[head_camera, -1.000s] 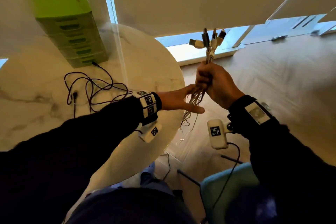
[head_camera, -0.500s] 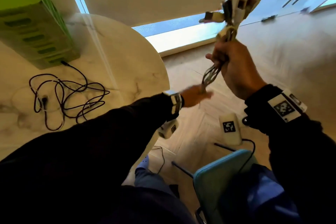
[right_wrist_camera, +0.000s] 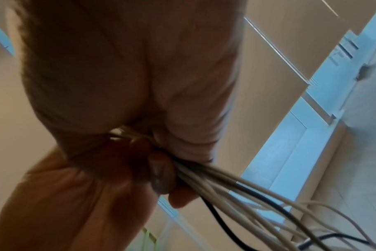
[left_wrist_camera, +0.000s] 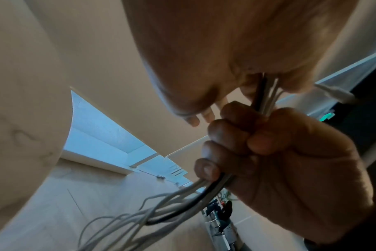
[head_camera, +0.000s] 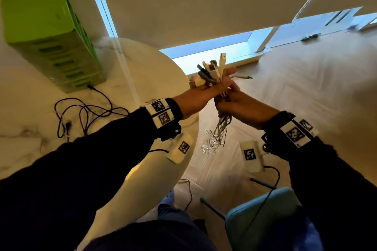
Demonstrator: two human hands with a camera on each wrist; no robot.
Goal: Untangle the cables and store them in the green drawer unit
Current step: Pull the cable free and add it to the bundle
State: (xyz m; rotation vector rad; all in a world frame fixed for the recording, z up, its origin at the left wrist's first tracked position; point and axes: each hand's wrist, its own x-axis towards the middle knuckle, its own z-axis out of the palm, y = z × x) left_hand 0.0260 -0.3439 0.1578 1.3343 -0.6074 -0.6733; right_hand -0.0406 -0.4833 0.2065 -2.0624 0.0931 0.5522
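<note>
A bundle of white cables with one black strand (head_camera: 221, 126) is held upright off the table's right edge. Its plug ends (head_camera: 212, 69) fan out at the top and its loose tails (head_camera: 213, 142) hang tangled below. My left hand (head_camera: 219, 85) grips the bundle just under the plugs. My right hand (head_camera: 236, 104) is fisted round the cables (left_wrist_camera: 161, 212) right below it, fingers (left_wrist_camera: 221, 147) curled tight. The strands (right_wrist_camera: 247, 186) trail out of that fist. The green drawer unit (head_camera: 51, 40) stands at the table's back left, drawers closed.
A dark cable (head_camera: 85, 112) lies in loose loops on the round marble table (head_camera: 146, 71), one end near the drawer unit's base. A light-blue chair (head_camera: 261, 216) stands at the lower right on the wooden floor. Window blinds hang behind.
My left hand has risen from below my right hand and taken hold of the bundle just under the plugs. The bundle has come down and closer to the table edge.
</note>
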